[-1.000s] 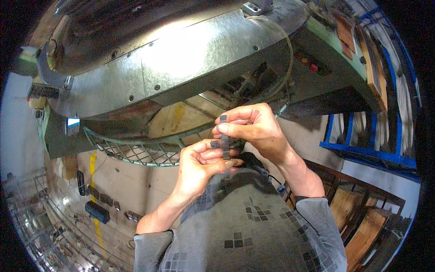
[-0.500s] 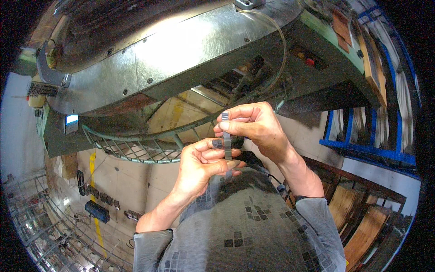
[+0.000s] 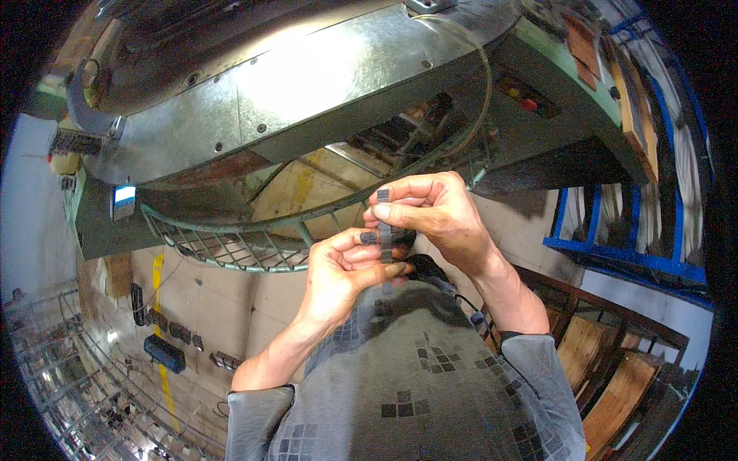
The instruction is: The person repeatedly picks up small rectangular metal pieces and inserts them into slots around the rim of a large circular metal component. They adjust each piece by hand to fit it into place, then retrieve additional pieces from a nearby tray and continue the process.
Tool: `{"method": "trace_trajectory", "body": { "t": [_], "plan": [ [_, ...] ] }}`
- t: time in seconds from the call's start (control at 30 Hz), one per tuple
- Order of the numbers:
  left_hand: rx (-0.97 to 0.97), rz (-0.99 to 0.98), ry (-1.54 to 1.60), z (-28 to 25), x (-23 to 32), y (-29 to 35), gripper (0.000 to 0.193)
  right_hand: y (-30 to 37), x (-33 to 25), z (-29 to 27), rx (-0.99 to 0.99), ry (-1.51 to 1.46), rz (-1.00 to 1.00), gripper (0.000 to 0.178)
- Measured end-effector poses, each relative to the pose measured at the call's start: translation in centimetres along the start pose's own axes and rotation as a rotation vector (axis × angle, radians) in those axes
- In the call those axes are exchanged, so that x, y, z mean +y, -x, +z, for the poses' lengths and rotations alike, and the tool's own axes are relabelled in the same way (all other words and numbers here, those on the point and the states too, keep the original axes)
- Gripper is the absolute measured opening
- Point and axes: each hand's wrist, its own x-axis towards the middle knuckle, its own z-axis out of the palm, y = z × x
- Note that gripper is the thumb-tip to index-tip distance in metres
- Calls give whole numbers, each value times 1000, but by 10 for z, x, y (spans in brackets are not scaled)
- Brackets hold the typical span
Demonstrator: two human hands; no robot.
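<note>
In front of my chest, both hands are on a narrow grey strip that looks segmented and runs roughly up and down. My right hand pinches its upper end between thumb and fingers. Lower down, my left hand is closed around the strip, the thumb lying across it. A dark wrap covers the tip of one left finger. Below the left thumb a short length of the strip hangs free, blurred against my grey shirt. What the strip is made of, I cannot tell.
Ahead stands a large machine with a shiny metal surface and a curved green rail below it. Blue racks and wooden boards are on the right. Wire racks and a dark blue block lie left.
My left thumb and fingers have moved slightly up along the strip, closer to my right hand. The right hand keeps its pinch, nearly unmoved. The view has shifted slightly.
</note>
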Motion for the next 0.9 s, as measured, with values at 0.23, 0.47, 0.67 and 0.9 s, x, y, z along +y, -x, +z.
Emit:
{"method": "trace_trajectory", "body": {
  "t": [0.23, 0.47, 0.67, 0.9],
  "plan": [
    [-3, 15, 13, -2, -1, -1, 35, 0, 0, 0, 6, 39, 1, 22],
    [11, 86, -140, -5, 0, -5, 32, -2, 0, 3, 22, 39, -40, 22],
    [-10, 234, -133, -10, -5, -8, 30, -2, -1, 2, 0, 99, -81, 22],
    [59, 435, -279, -17, 2, -8, 26, -8, -1, 4, -73, -114, -192, 24]
  ]
}}
